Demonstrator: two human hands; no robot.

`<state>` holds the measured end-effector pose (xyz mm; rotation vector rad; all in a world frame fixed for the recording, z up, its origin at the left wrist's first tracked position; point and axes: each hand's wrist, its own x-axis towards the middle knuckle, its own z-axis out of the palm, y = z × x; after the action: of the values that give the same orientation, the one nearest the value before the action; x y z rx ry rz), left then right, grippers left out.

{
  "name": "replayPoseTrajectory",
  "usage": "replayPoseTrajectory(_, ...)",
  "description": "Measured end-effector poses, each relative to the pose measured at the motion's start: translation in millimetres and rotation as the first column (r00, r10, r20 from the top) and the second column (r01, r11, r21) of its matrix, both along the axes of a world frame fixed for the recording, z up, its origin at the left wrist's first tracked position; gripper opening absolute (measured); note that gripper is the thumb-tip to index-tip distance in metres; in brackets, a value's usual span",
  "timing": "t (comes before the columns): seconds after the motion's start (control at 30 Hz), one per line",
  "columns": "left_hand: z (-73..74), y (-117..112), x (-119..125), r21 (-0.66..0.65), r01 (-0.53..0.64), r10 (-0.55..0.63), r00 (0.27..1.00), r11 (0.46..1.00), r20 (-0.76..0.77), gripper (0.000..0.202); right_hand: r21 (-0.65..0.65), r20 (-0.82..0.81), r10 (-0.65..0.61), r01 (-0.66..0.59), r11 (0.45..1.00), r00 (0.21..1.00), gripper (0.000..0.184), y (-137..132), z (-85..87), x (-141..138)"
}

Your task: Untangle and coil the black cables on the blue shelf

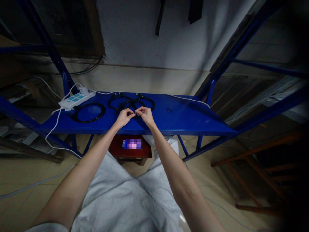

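My left hand and my right hand meet near the front of a blue shelf, fingertips almost touching. Each has thumb and finger pinched together; whatever is between them is too small to make out. Just behind and partly under the fingers lie overlapping coils of black cable, with light-coloured plug ends at their far side. My hands hide the near part of these coils. A separate coiled black cable rests on the shelf to the left of my left hand.
A white power strip with blue sockets sits at the shelf's left end, its white cord hanging over the front. Blue uprights flank the shelf. Below stands a red-brown stool bearing a lit phone. A wooden frame is at right.
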<state>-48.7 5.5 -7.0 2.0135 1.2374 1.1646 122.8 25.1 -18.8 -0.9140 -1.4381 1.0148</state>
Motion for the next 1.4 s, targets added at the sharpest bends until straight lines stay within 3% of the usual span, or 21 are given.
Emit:
replayPoseTrajectory(0.27,-2.7,2,-1,0.024,0.005,-0.005,1.000,1.000,-0.007,0.008,0.066,0.039,0.041,-0.043,0.997,0.998,0.023,3,-2.3,0)
replayPoseTrajectory(0.37,-5.6,5,-1,0.059,0.017,-0.015,0.999,0.998,-0.029,0.008,0.159,0.165,-0.031,0.005,0.987,0.986,0.019,1,-3.0,1)
replayPoseTrajectory(0.5,-10.1,8,0,0.089,0.012,-0.007,0.999,0.996,-0.054,0.002,0.318,0.360,-0.202,0.084,0.944,0.911,0.020,-3,-2.9,3)
replayPoseTrajectory(0.63,-9.8,7,0,0.127,-0.039,0.053,0.993,0.991,-0.103,0.009,0.297,0.442,-0.184,0.050,0.953,0.878,0.013,-3,-3.0,3)
replayPoseTrajectory(0.87,-7.9,2,0,0.160,-0.049,0.083,0.973,0.986,-0.214,0.013,0.224,0.378,-0.044,-0.045,0.974,0.925,0.009,-1,-1.6,3)
replayPoseTrajectory(1.07,-9.0,1,3,0.166,-0.023,0.055,0.980,0.986,-0.189,0.008,0.173,0.300,0.004,-0.058,0.983,0.954,0.011,-7,1.9,3)
replayPoseTrajectory(1.4,-5.2,0,-1,0.104,-0.021,0.034,0.991,0.994,-0.128,0.017,0.080,0.118,0.027,-0.036,0.996,0.993,0.020,-5,3.4,0)
